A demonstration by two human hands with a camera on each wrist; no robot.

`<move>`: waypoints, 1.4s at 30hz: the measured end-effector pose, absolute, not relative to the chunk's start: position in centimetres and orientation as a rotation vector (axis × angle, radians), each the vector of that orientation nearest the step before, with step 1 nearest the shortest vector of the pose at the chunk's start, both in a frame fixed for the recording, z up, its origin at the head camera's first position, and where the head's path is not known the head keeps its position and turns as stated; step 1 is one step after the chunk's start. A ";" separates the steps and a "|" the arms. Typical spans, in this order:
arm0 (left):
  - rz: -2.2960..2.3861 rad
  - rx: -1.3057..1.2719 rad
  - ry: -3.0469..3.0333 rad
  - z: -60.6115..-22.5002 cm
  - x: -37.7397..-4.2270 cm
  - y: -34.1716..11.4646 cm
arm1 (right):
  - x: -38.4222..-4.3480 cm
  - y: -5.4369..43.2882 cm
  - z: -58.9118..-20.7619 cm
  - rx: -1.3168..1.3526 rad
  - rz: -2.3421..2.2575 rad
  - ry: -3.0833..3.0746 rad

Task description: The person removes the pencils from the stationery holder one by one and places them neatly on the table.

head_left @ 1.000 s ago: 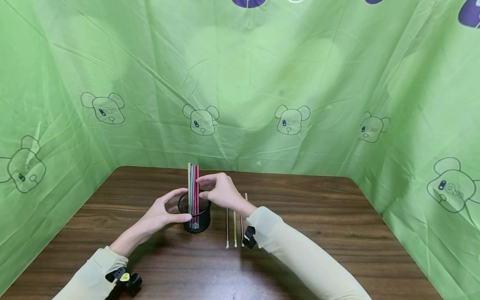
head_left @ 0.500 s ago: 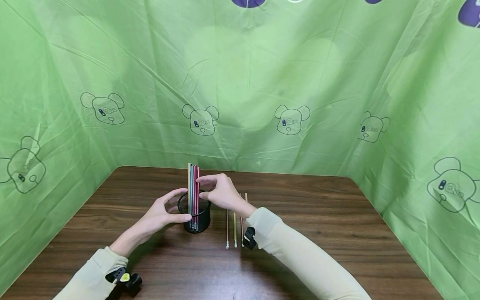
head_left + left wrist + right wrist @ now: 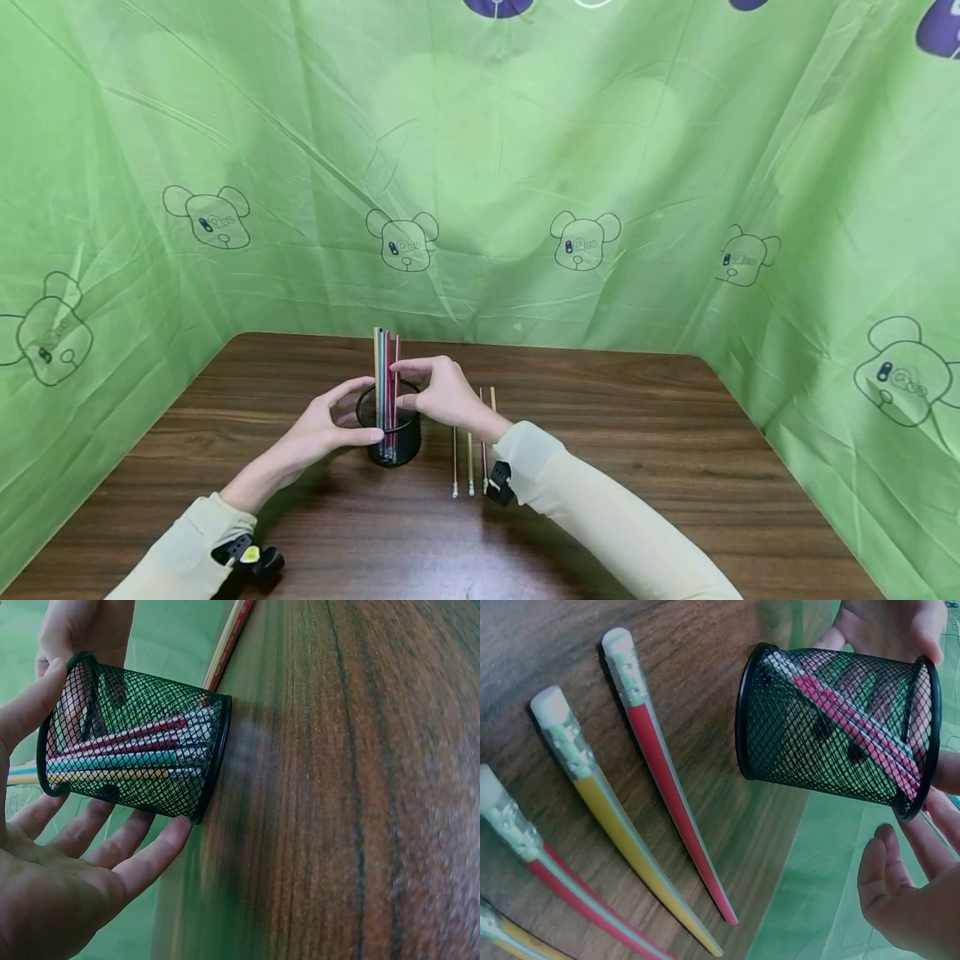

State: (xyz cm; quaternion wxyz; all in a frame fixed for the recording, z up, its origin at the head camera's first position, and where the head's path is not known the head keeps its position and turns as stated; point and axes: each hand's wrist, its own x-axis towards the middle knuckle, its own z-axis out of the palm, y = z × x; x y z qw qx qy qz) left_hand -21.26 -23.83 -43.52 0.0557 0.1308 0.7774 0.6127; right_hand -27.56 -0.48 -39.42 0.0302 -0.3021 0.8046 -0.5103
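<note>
A black mesh pencil cup (image 3: 406, 443) stands upright on the table, left of its middle. My left hand (image 3: 322, 429) holds it from the left, thumb at the near rim; the left wrist view shows its fingers (image 3: 154, 851) spread along the cup's side. Several striped pencils (image 3: 382, 367) lean in the cup, white eraser ends down. From the right, my right hand (image 3: 450, 396) reaches over the rim, thumb and forefinger pinching a red pencil (image 3: 397, 346) that stands slightly apart from the bunch. The right hand's other fingers (image 3: 881, 862) are curled in the right wrist view.
Right of the cup, several pencils lie side by side on the wooden table (image 3: 337, 533), among them a red one (image 3: 667, 772) and a yellow one (image 3: 619, 832). My right forearm passes above them. A green cloth (image 3: 495, 167) hangs behind and at both sides.
My right hand has lowered slightly, and the red pencil it pinches has separated to the right of the bunch. The left hand and the cup have stayed put.
</note>
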 end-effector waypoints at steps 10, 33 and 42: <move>1.851 0.384 2.375 -43.3 -21.1 -23.7 | -27.8 -0.8 -39.7 -0.907 -1.613 2.665; 1.833 0.366 2.388 -43.3 -21.2 -23.9 | -28.1 -0.8 -39.0 -0.774 -1.773 2.620; 1.851 0.403 2.380 -43.6 -21.3 -23.9 | -28.5 -0.3 -38.5 -0.759 -1.799 2.623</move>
